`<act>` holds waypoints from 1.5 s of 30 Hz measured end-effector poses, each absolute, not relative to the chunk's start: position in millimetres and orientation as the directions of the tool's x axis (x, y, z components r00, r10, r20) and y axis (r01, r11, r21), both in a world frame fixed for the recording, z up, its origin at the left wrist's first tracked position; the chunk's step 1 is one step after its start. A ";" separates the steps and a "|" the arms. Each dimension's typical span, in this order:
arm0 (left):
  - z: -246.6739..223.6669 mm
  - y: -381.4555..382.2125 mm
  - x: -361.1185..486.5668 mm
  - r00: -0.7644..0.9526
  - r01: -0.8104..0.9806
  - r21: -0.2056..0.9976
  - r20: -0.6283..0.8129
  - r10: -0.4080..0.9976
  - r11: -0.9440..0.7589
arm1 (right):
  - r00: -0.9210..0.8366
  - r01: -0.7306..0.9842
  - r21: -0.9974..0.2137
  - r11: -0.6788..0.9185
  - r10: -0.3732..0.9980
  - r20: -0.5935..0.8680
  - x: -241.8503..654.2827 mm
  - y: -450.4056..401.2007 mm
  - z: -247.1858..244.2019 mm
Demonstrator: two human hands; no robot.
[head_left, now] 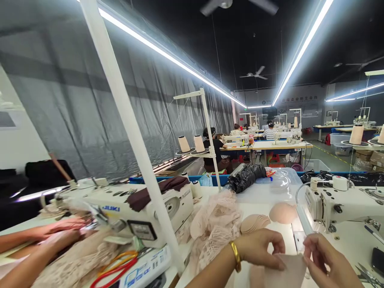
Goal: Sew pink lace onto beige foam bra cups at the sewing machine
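My left hand (pixel 261 249), with a gold bracelet (pixel 236 256) at its wrist, pinches the left upper corner of a pale beige fabric piece (pixel 288 272). The opposite upper corner is gripped by my right hand (pixel 325 256). Between my two hands the piece hangs over the white table, its lower part cut off by the frame. Beyond my left hand lie a stack of beige bra cups (pixel 255 222) and another rounded cup (pixel 283 213). A heap of beige lace (pixel 220 232) spreads left of them. The sewing machine (pixel 336 204) stands just beyond my right hand.
Scissors (pixel 369 276) and a dark phone (pixel 378 260) lie at the right. A white post (pixel 132 120) rises on the left. Past it, a co-worker's hands (pixel 57 234) work at a JUKI machine (pixel 126 212). A translucent bin lid (pixel 274 186) and a black plastic bundle (pixel 247 176) sit behind.
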State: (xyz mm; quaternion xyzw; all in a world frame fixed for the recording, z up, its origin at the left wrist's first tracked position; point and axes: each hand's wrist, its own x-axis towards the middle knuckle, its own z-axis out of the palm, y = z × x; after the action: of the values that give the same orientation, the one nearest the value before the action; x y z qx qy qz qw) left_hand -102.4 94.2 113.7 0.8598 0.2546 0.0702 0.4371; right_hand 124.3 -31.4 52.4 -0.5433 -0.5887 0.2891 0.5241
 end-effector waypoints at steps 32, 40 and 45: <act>86.9 75.8 -141.6 0.585 0.620 0.677 -0.060 0.809 -0.398 | 0.061 0.180 -0.983 0.030 0.997 0.041 100.6 19.7 9.2; 91.5 72.3 -132.0 0.612 0.646 0.596 -0.032 0.790 -0.476 | 0.001 0.195 -0.969 0.148 0.989 0.151 90.7 12.5 21.7; 100.5 78.8 -122.8 0.844 0.405 0.767 -0.104 0.526 -0.499 | -0.120 0.337 -0.893 0.297 0.955 0.273 93.4 -4.3 33.9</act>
State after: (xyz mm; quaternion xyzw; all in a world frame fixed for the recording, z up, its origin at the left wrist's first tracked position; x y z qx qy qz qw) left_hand -122.8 78.8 100.5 0.8626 0.2698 0.0719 0.4218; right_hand 93.4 -4.3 33.9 -0.4847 -0.6660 0.3411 0.4530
